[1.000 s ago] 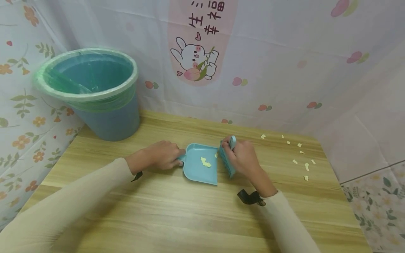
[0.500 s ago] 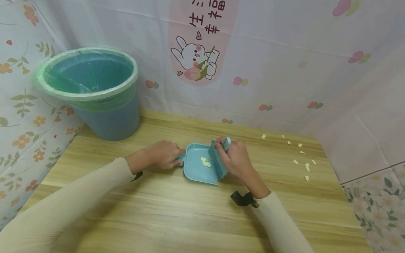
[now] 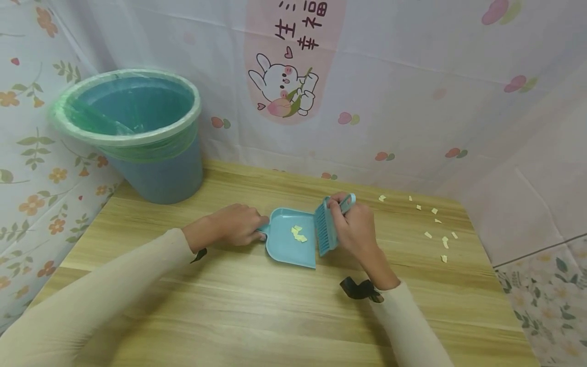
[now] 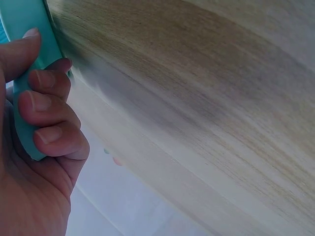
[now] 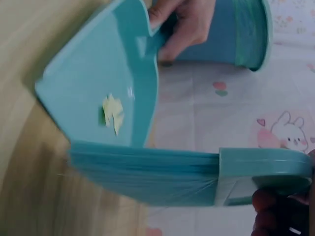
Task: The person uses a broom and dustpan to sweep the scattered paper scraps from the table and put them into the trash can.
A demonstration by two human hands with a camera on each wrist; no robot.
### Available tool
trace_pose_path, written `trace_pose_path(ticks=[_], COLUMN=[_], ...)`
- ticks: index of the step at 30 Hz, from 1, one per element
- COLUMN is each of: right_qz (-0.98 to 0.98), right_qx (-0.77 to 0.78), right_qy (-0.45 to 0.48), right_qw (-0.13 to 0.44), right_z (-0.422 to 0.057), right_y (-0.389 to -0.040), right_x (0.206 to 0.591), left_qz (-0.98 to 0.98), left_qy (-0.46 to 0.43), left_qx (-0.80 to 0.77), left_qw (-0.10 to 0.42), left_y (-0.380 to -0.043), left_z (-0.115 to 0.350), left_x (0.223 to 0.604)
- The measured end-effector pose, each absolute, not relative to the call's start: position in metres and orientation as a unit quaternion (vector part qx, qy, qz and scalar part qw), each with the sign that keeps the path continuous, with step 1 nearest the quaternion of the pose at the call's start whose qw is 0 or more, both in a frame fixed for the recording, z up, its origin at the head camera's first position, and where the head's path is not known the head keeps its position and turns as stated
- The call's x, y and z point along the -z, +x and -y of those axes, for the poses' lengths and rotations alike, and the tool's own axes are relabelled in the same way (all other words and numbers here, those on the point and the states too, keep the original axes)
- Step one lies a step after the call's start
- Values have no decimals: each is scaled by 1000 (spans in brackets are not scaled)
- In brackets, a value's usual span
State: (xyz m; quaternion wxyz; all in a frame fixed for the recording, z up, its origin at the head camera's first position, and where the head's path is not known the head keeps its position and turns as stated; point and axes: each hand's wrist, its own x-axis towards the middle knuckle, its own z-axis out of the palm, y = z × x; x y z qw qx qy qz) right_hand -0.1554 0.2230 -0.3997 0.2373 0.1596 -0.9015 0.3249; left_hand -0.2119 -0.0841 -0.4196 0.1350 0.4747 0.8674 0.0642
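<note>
A light-blue dustpan (image 3: 286, 252) lies on the wooden table, its open edge facing right. My left hand (image 3: 236, 225) grips its handle (image 4: 37, 59), fingers curled round it in the left wrist view. Several pale-yellow paper scraps (image 3: 299, 235) lie together in the middle of the pan. With my right hand (image 3: 355, 224) I hold a matching blue hand brush (image 3: 326, 229) by its handle. The brush is tilted, its bristles (image 5: 142, 169) right at the pan's open edge. Part of the brush handle is hidden by my right fingers.
Several more paper scraps (image 3: 444, 240) are scattered over the right of the wooden table (image 3: 257, 316). A blue bin (image 3: 169, 176) with a green liner stands at the back left corner. Printed cloth (image 3: 403, 102) hangs behind the table.
The brush swept left over the pan's open edge, then drew back right and tilted. A scrap near that edge now lies with the others in the pan. My left hand stayed put.
</note>
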Motion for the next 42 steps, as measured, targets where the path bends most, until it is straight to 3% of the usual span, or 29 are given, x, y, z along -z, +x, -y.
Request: trace_pose_path(ticks=[17,30,42], right_qz=[930,926,927], right_qx=[-243,-239,-246], right_qy=[141,153,146], right_qw=[235,250,241], right_z=[-253,-253,-252], right_y=[-143,-143,-145], right_x=[396,404,407], left_qz=[-867,-860,-859], left_qy=[476,494,501], left_qx=[-67,-92,-96], left_qw=[130,85,34], left_y=[-212,-214,-219], left_z=[86,88,95], left_x=[422,426,401])
